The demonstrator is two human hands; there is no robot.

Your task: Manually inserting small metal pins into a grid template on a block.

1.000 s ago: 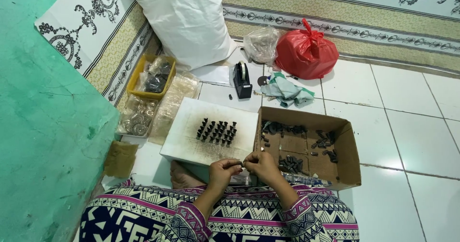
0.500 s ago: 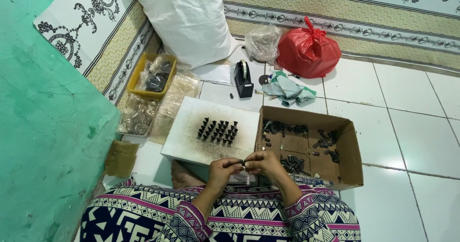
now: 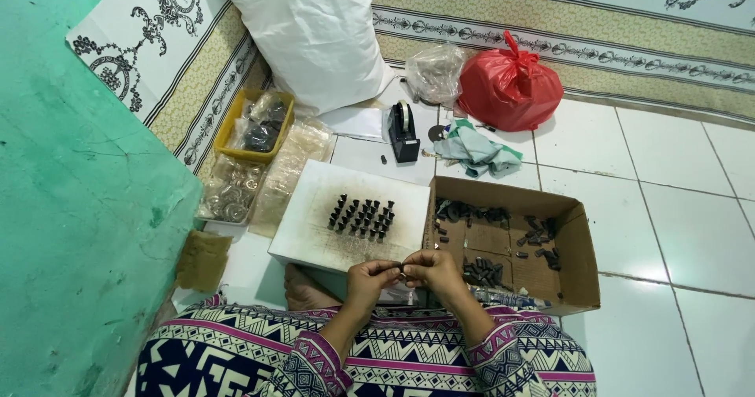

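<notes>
**Both hands pinch a small dark part over the board's edge**

Fingertips [image 3: 391, 268] of the left hand [image 3: 370, 277] and right hand [image 3: 431, 269] meet, pinching one small dark part [image 3: 402, 267] between them. It sits just above the near edge of the white board [image 3: 314, 224], where a cluster of upright dark pieces [image 3: 362, 217] stands. The cardboard box [image 3: 578, 248] of loose dark parts lies just right of the hands.

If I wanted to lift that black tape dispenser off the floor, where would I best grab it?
Probably around the tape dispenser body's two long flat sides, coming down from above. It stands upright and narrow on the white tiled floor, with the roll at its top; the crumpled green cloth lies close on one side, so above looks freest.
</notes>
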